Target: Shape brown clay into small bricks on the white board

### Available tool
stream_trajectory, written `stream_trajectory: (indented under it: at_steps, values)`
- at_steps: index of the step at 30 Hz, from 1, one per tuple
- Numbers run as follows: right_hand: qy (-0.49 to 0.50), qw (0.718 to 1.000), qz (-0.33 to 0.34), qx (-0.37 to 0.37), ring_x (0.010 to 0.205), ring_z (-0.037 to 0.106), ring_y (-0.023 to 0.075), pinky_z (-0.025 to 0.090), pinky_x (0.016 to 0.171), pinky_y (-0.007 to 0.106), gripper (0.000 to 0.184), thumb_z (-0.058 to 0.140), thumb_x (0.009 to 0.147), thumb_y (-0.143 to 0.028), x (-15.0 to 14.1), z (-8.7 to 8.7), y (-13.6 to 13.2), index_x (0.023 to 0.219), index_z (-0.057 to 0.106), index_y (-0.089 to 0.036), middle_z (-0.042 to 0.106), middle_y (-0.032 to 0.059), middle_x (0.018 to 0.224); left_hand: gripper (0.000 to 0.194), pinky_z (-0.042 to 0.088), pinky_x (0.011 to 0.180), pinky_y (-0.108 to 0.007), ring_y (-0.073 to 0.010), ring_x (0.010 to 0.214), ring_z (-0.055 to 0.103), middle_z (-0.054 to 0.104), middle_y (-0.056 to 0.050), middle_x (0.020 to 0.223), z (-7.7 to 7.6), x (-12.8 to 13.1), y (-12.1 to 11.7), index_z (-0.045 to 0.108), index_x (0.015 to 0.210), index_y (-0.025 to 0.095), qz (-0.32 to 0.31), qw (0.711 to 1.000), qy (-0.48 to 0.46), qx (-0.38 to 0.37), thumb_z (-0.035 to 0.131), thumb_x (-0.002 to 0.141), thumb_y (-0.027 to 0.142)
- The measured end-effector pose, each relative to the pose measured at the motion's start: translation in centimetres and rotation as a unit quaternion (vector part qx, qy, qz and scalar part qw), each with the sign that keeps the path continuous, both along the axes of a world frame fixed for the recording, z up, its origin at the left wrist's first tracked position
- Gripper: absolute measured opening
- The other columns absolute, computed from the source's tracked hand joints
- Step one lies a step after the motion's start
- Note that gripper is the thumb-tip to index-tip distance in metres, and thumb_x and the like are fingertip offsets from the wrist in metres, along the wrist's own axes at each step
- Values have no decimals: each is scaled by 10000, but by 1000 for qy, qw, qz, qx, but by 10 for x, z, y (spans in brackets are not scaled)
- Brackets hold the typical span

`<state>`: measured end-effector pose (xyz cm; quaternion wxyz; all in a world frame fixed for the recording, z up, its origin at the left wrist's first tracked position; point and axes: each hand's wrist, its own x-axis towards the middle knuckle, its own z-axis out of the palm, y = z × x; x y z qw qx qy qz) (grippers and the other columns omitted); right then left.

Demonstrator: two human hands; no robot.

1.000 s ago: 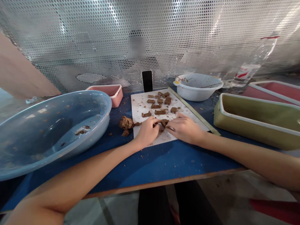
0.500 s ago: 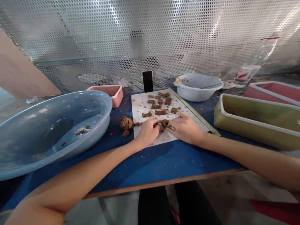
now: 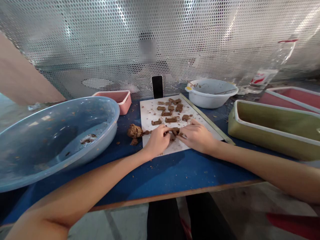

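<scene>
Between my hands, near the front of a white board (image 3: 150, 110), lies a brown clay piece (image 3: 175, 130). My left hand (image 3: 159, 138) is closed at its left end, thumb and fingers pinching it. From the right, my right hand (image 3: 197, 136) grips the same piece with curled fingers; its palm side is hidden. Farther back on the board sit several small shaped clay pieces, among them a long block (image 3: 171, 119) and a small square one (image 3: 185, 117). A rough clay lump (image 3: 135, 131) rests left of my left hand, with smaller crumbs beside it.
A big blue basin (image 3: 100, 156) stands at left, a pink tub (image 3: 126, 101) behind it. A phone (image 3: 157, 87) leans on the perforated metal screen. A wooden strip (image 3: 207, 120) borders the board. Rightward are a white basin (image 3: 207, 101), a green planter (image 3: 272, 133) and a plastic bottle (image 3: 265, 75).
Almost nothing differs. Both hands stay at the clay piece, with only a very slight shift of the fingers.
</scene>
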<state>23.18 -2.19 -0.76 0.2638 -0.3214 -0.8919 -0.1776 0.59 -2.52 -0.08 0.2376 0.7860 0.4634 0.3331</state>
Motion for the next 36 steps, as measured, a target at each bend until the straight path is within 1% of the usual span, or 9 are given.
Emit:
stream_trajectory:
  at_steps: [11, 17, 24, 28, 31, 34, 36]
  values:
    - [-6, 1000, -15, -25, 662, 663, 179, 398, 853, 381, 309, 592, 1089, -270, -1, -2, 2, 792, 643, -202, 759, 26, 735, 403, 594, 984, -410, -260, 1040, 723, 745, -79, 1054, -1, 0, 0, 844, 1096, 190, -1, 1000, -12, -5, 528, 911, 21]
    - [6, 1000, 3, -28, 654, 678, 171, 394, 844, 372, 307, 596, 1100, -271, 1, -2, 3, 807, 648, -192, 764, 25, 738, 416, 596, 1022, -418, -254, 1069, 736, 773, -83, 1090, -2, 0, 1, 846, 1114, 177, 20, 999, -31, 1, 521, 912, 14]
    - [5, 999, 13, -42, 667, 690, 176, 409, 845, 369, 304, 590, 1113, -287, 2, 0, 1, 830, 653, -196, 763, 21, 742, 415, 594, 1046, -432, -259, 1098, 748, 789, -87, 1132, 0, -1, 0, 842, 1131, 171, 34, 999, -33, 5, 518, 919, 20]
    - [25, 997, 27, -60, 661, 670, 176, 430, 836, 375, 289, 602, 1100, -282, 4, 7, -2, 825, 654, -209, 763, 17, 749, 393, 602, 1028, -434, -262, 1088, 747, 785, -87, 1123, 1, -1, 0, 840, 1114, 183, 35, 999, -27, 1, 521, 929, 45]
    - [83, 994, 36, -60, 648, 635, 174, 460, 822, 373, 220, 651, 1071, -323, 9, 16, 0, 882, 688, -216, 716, -3, 710, 381, 605, 1003, -429, -262, 1067, 740, 770, -86, 1108, 1, -1, 0, 831, 1127, 186, 37, 999, -25, -6, 519, 943, 66]
    - [155, 986, 11, -65, 619, 584, 171, 479, 805, 375, 187, 686, 1051, -388, 17, 24, 8, 993, 733, -216, 637, -23, 668, 386, 593, 997, -417, -256, 1051, 731, 752, -83, 1080, 1, -1, 0, 827, 1124, 181, 38, 999, -25, -4, 510, 941, 59]
    - [170, 982, 3, -85, 651, 605, 181, 483, 817, 388, 199, 687, 1046, -406, 23, 30, 18, 1037, 755, -219, 668, -8, 714, 385, 584, 995, -408, -256, 1055, 727, 747, -83, 1070, 2, -1, 0, 824, 1117, 174, 42, 999, -26, -4, 509, 935, 48]
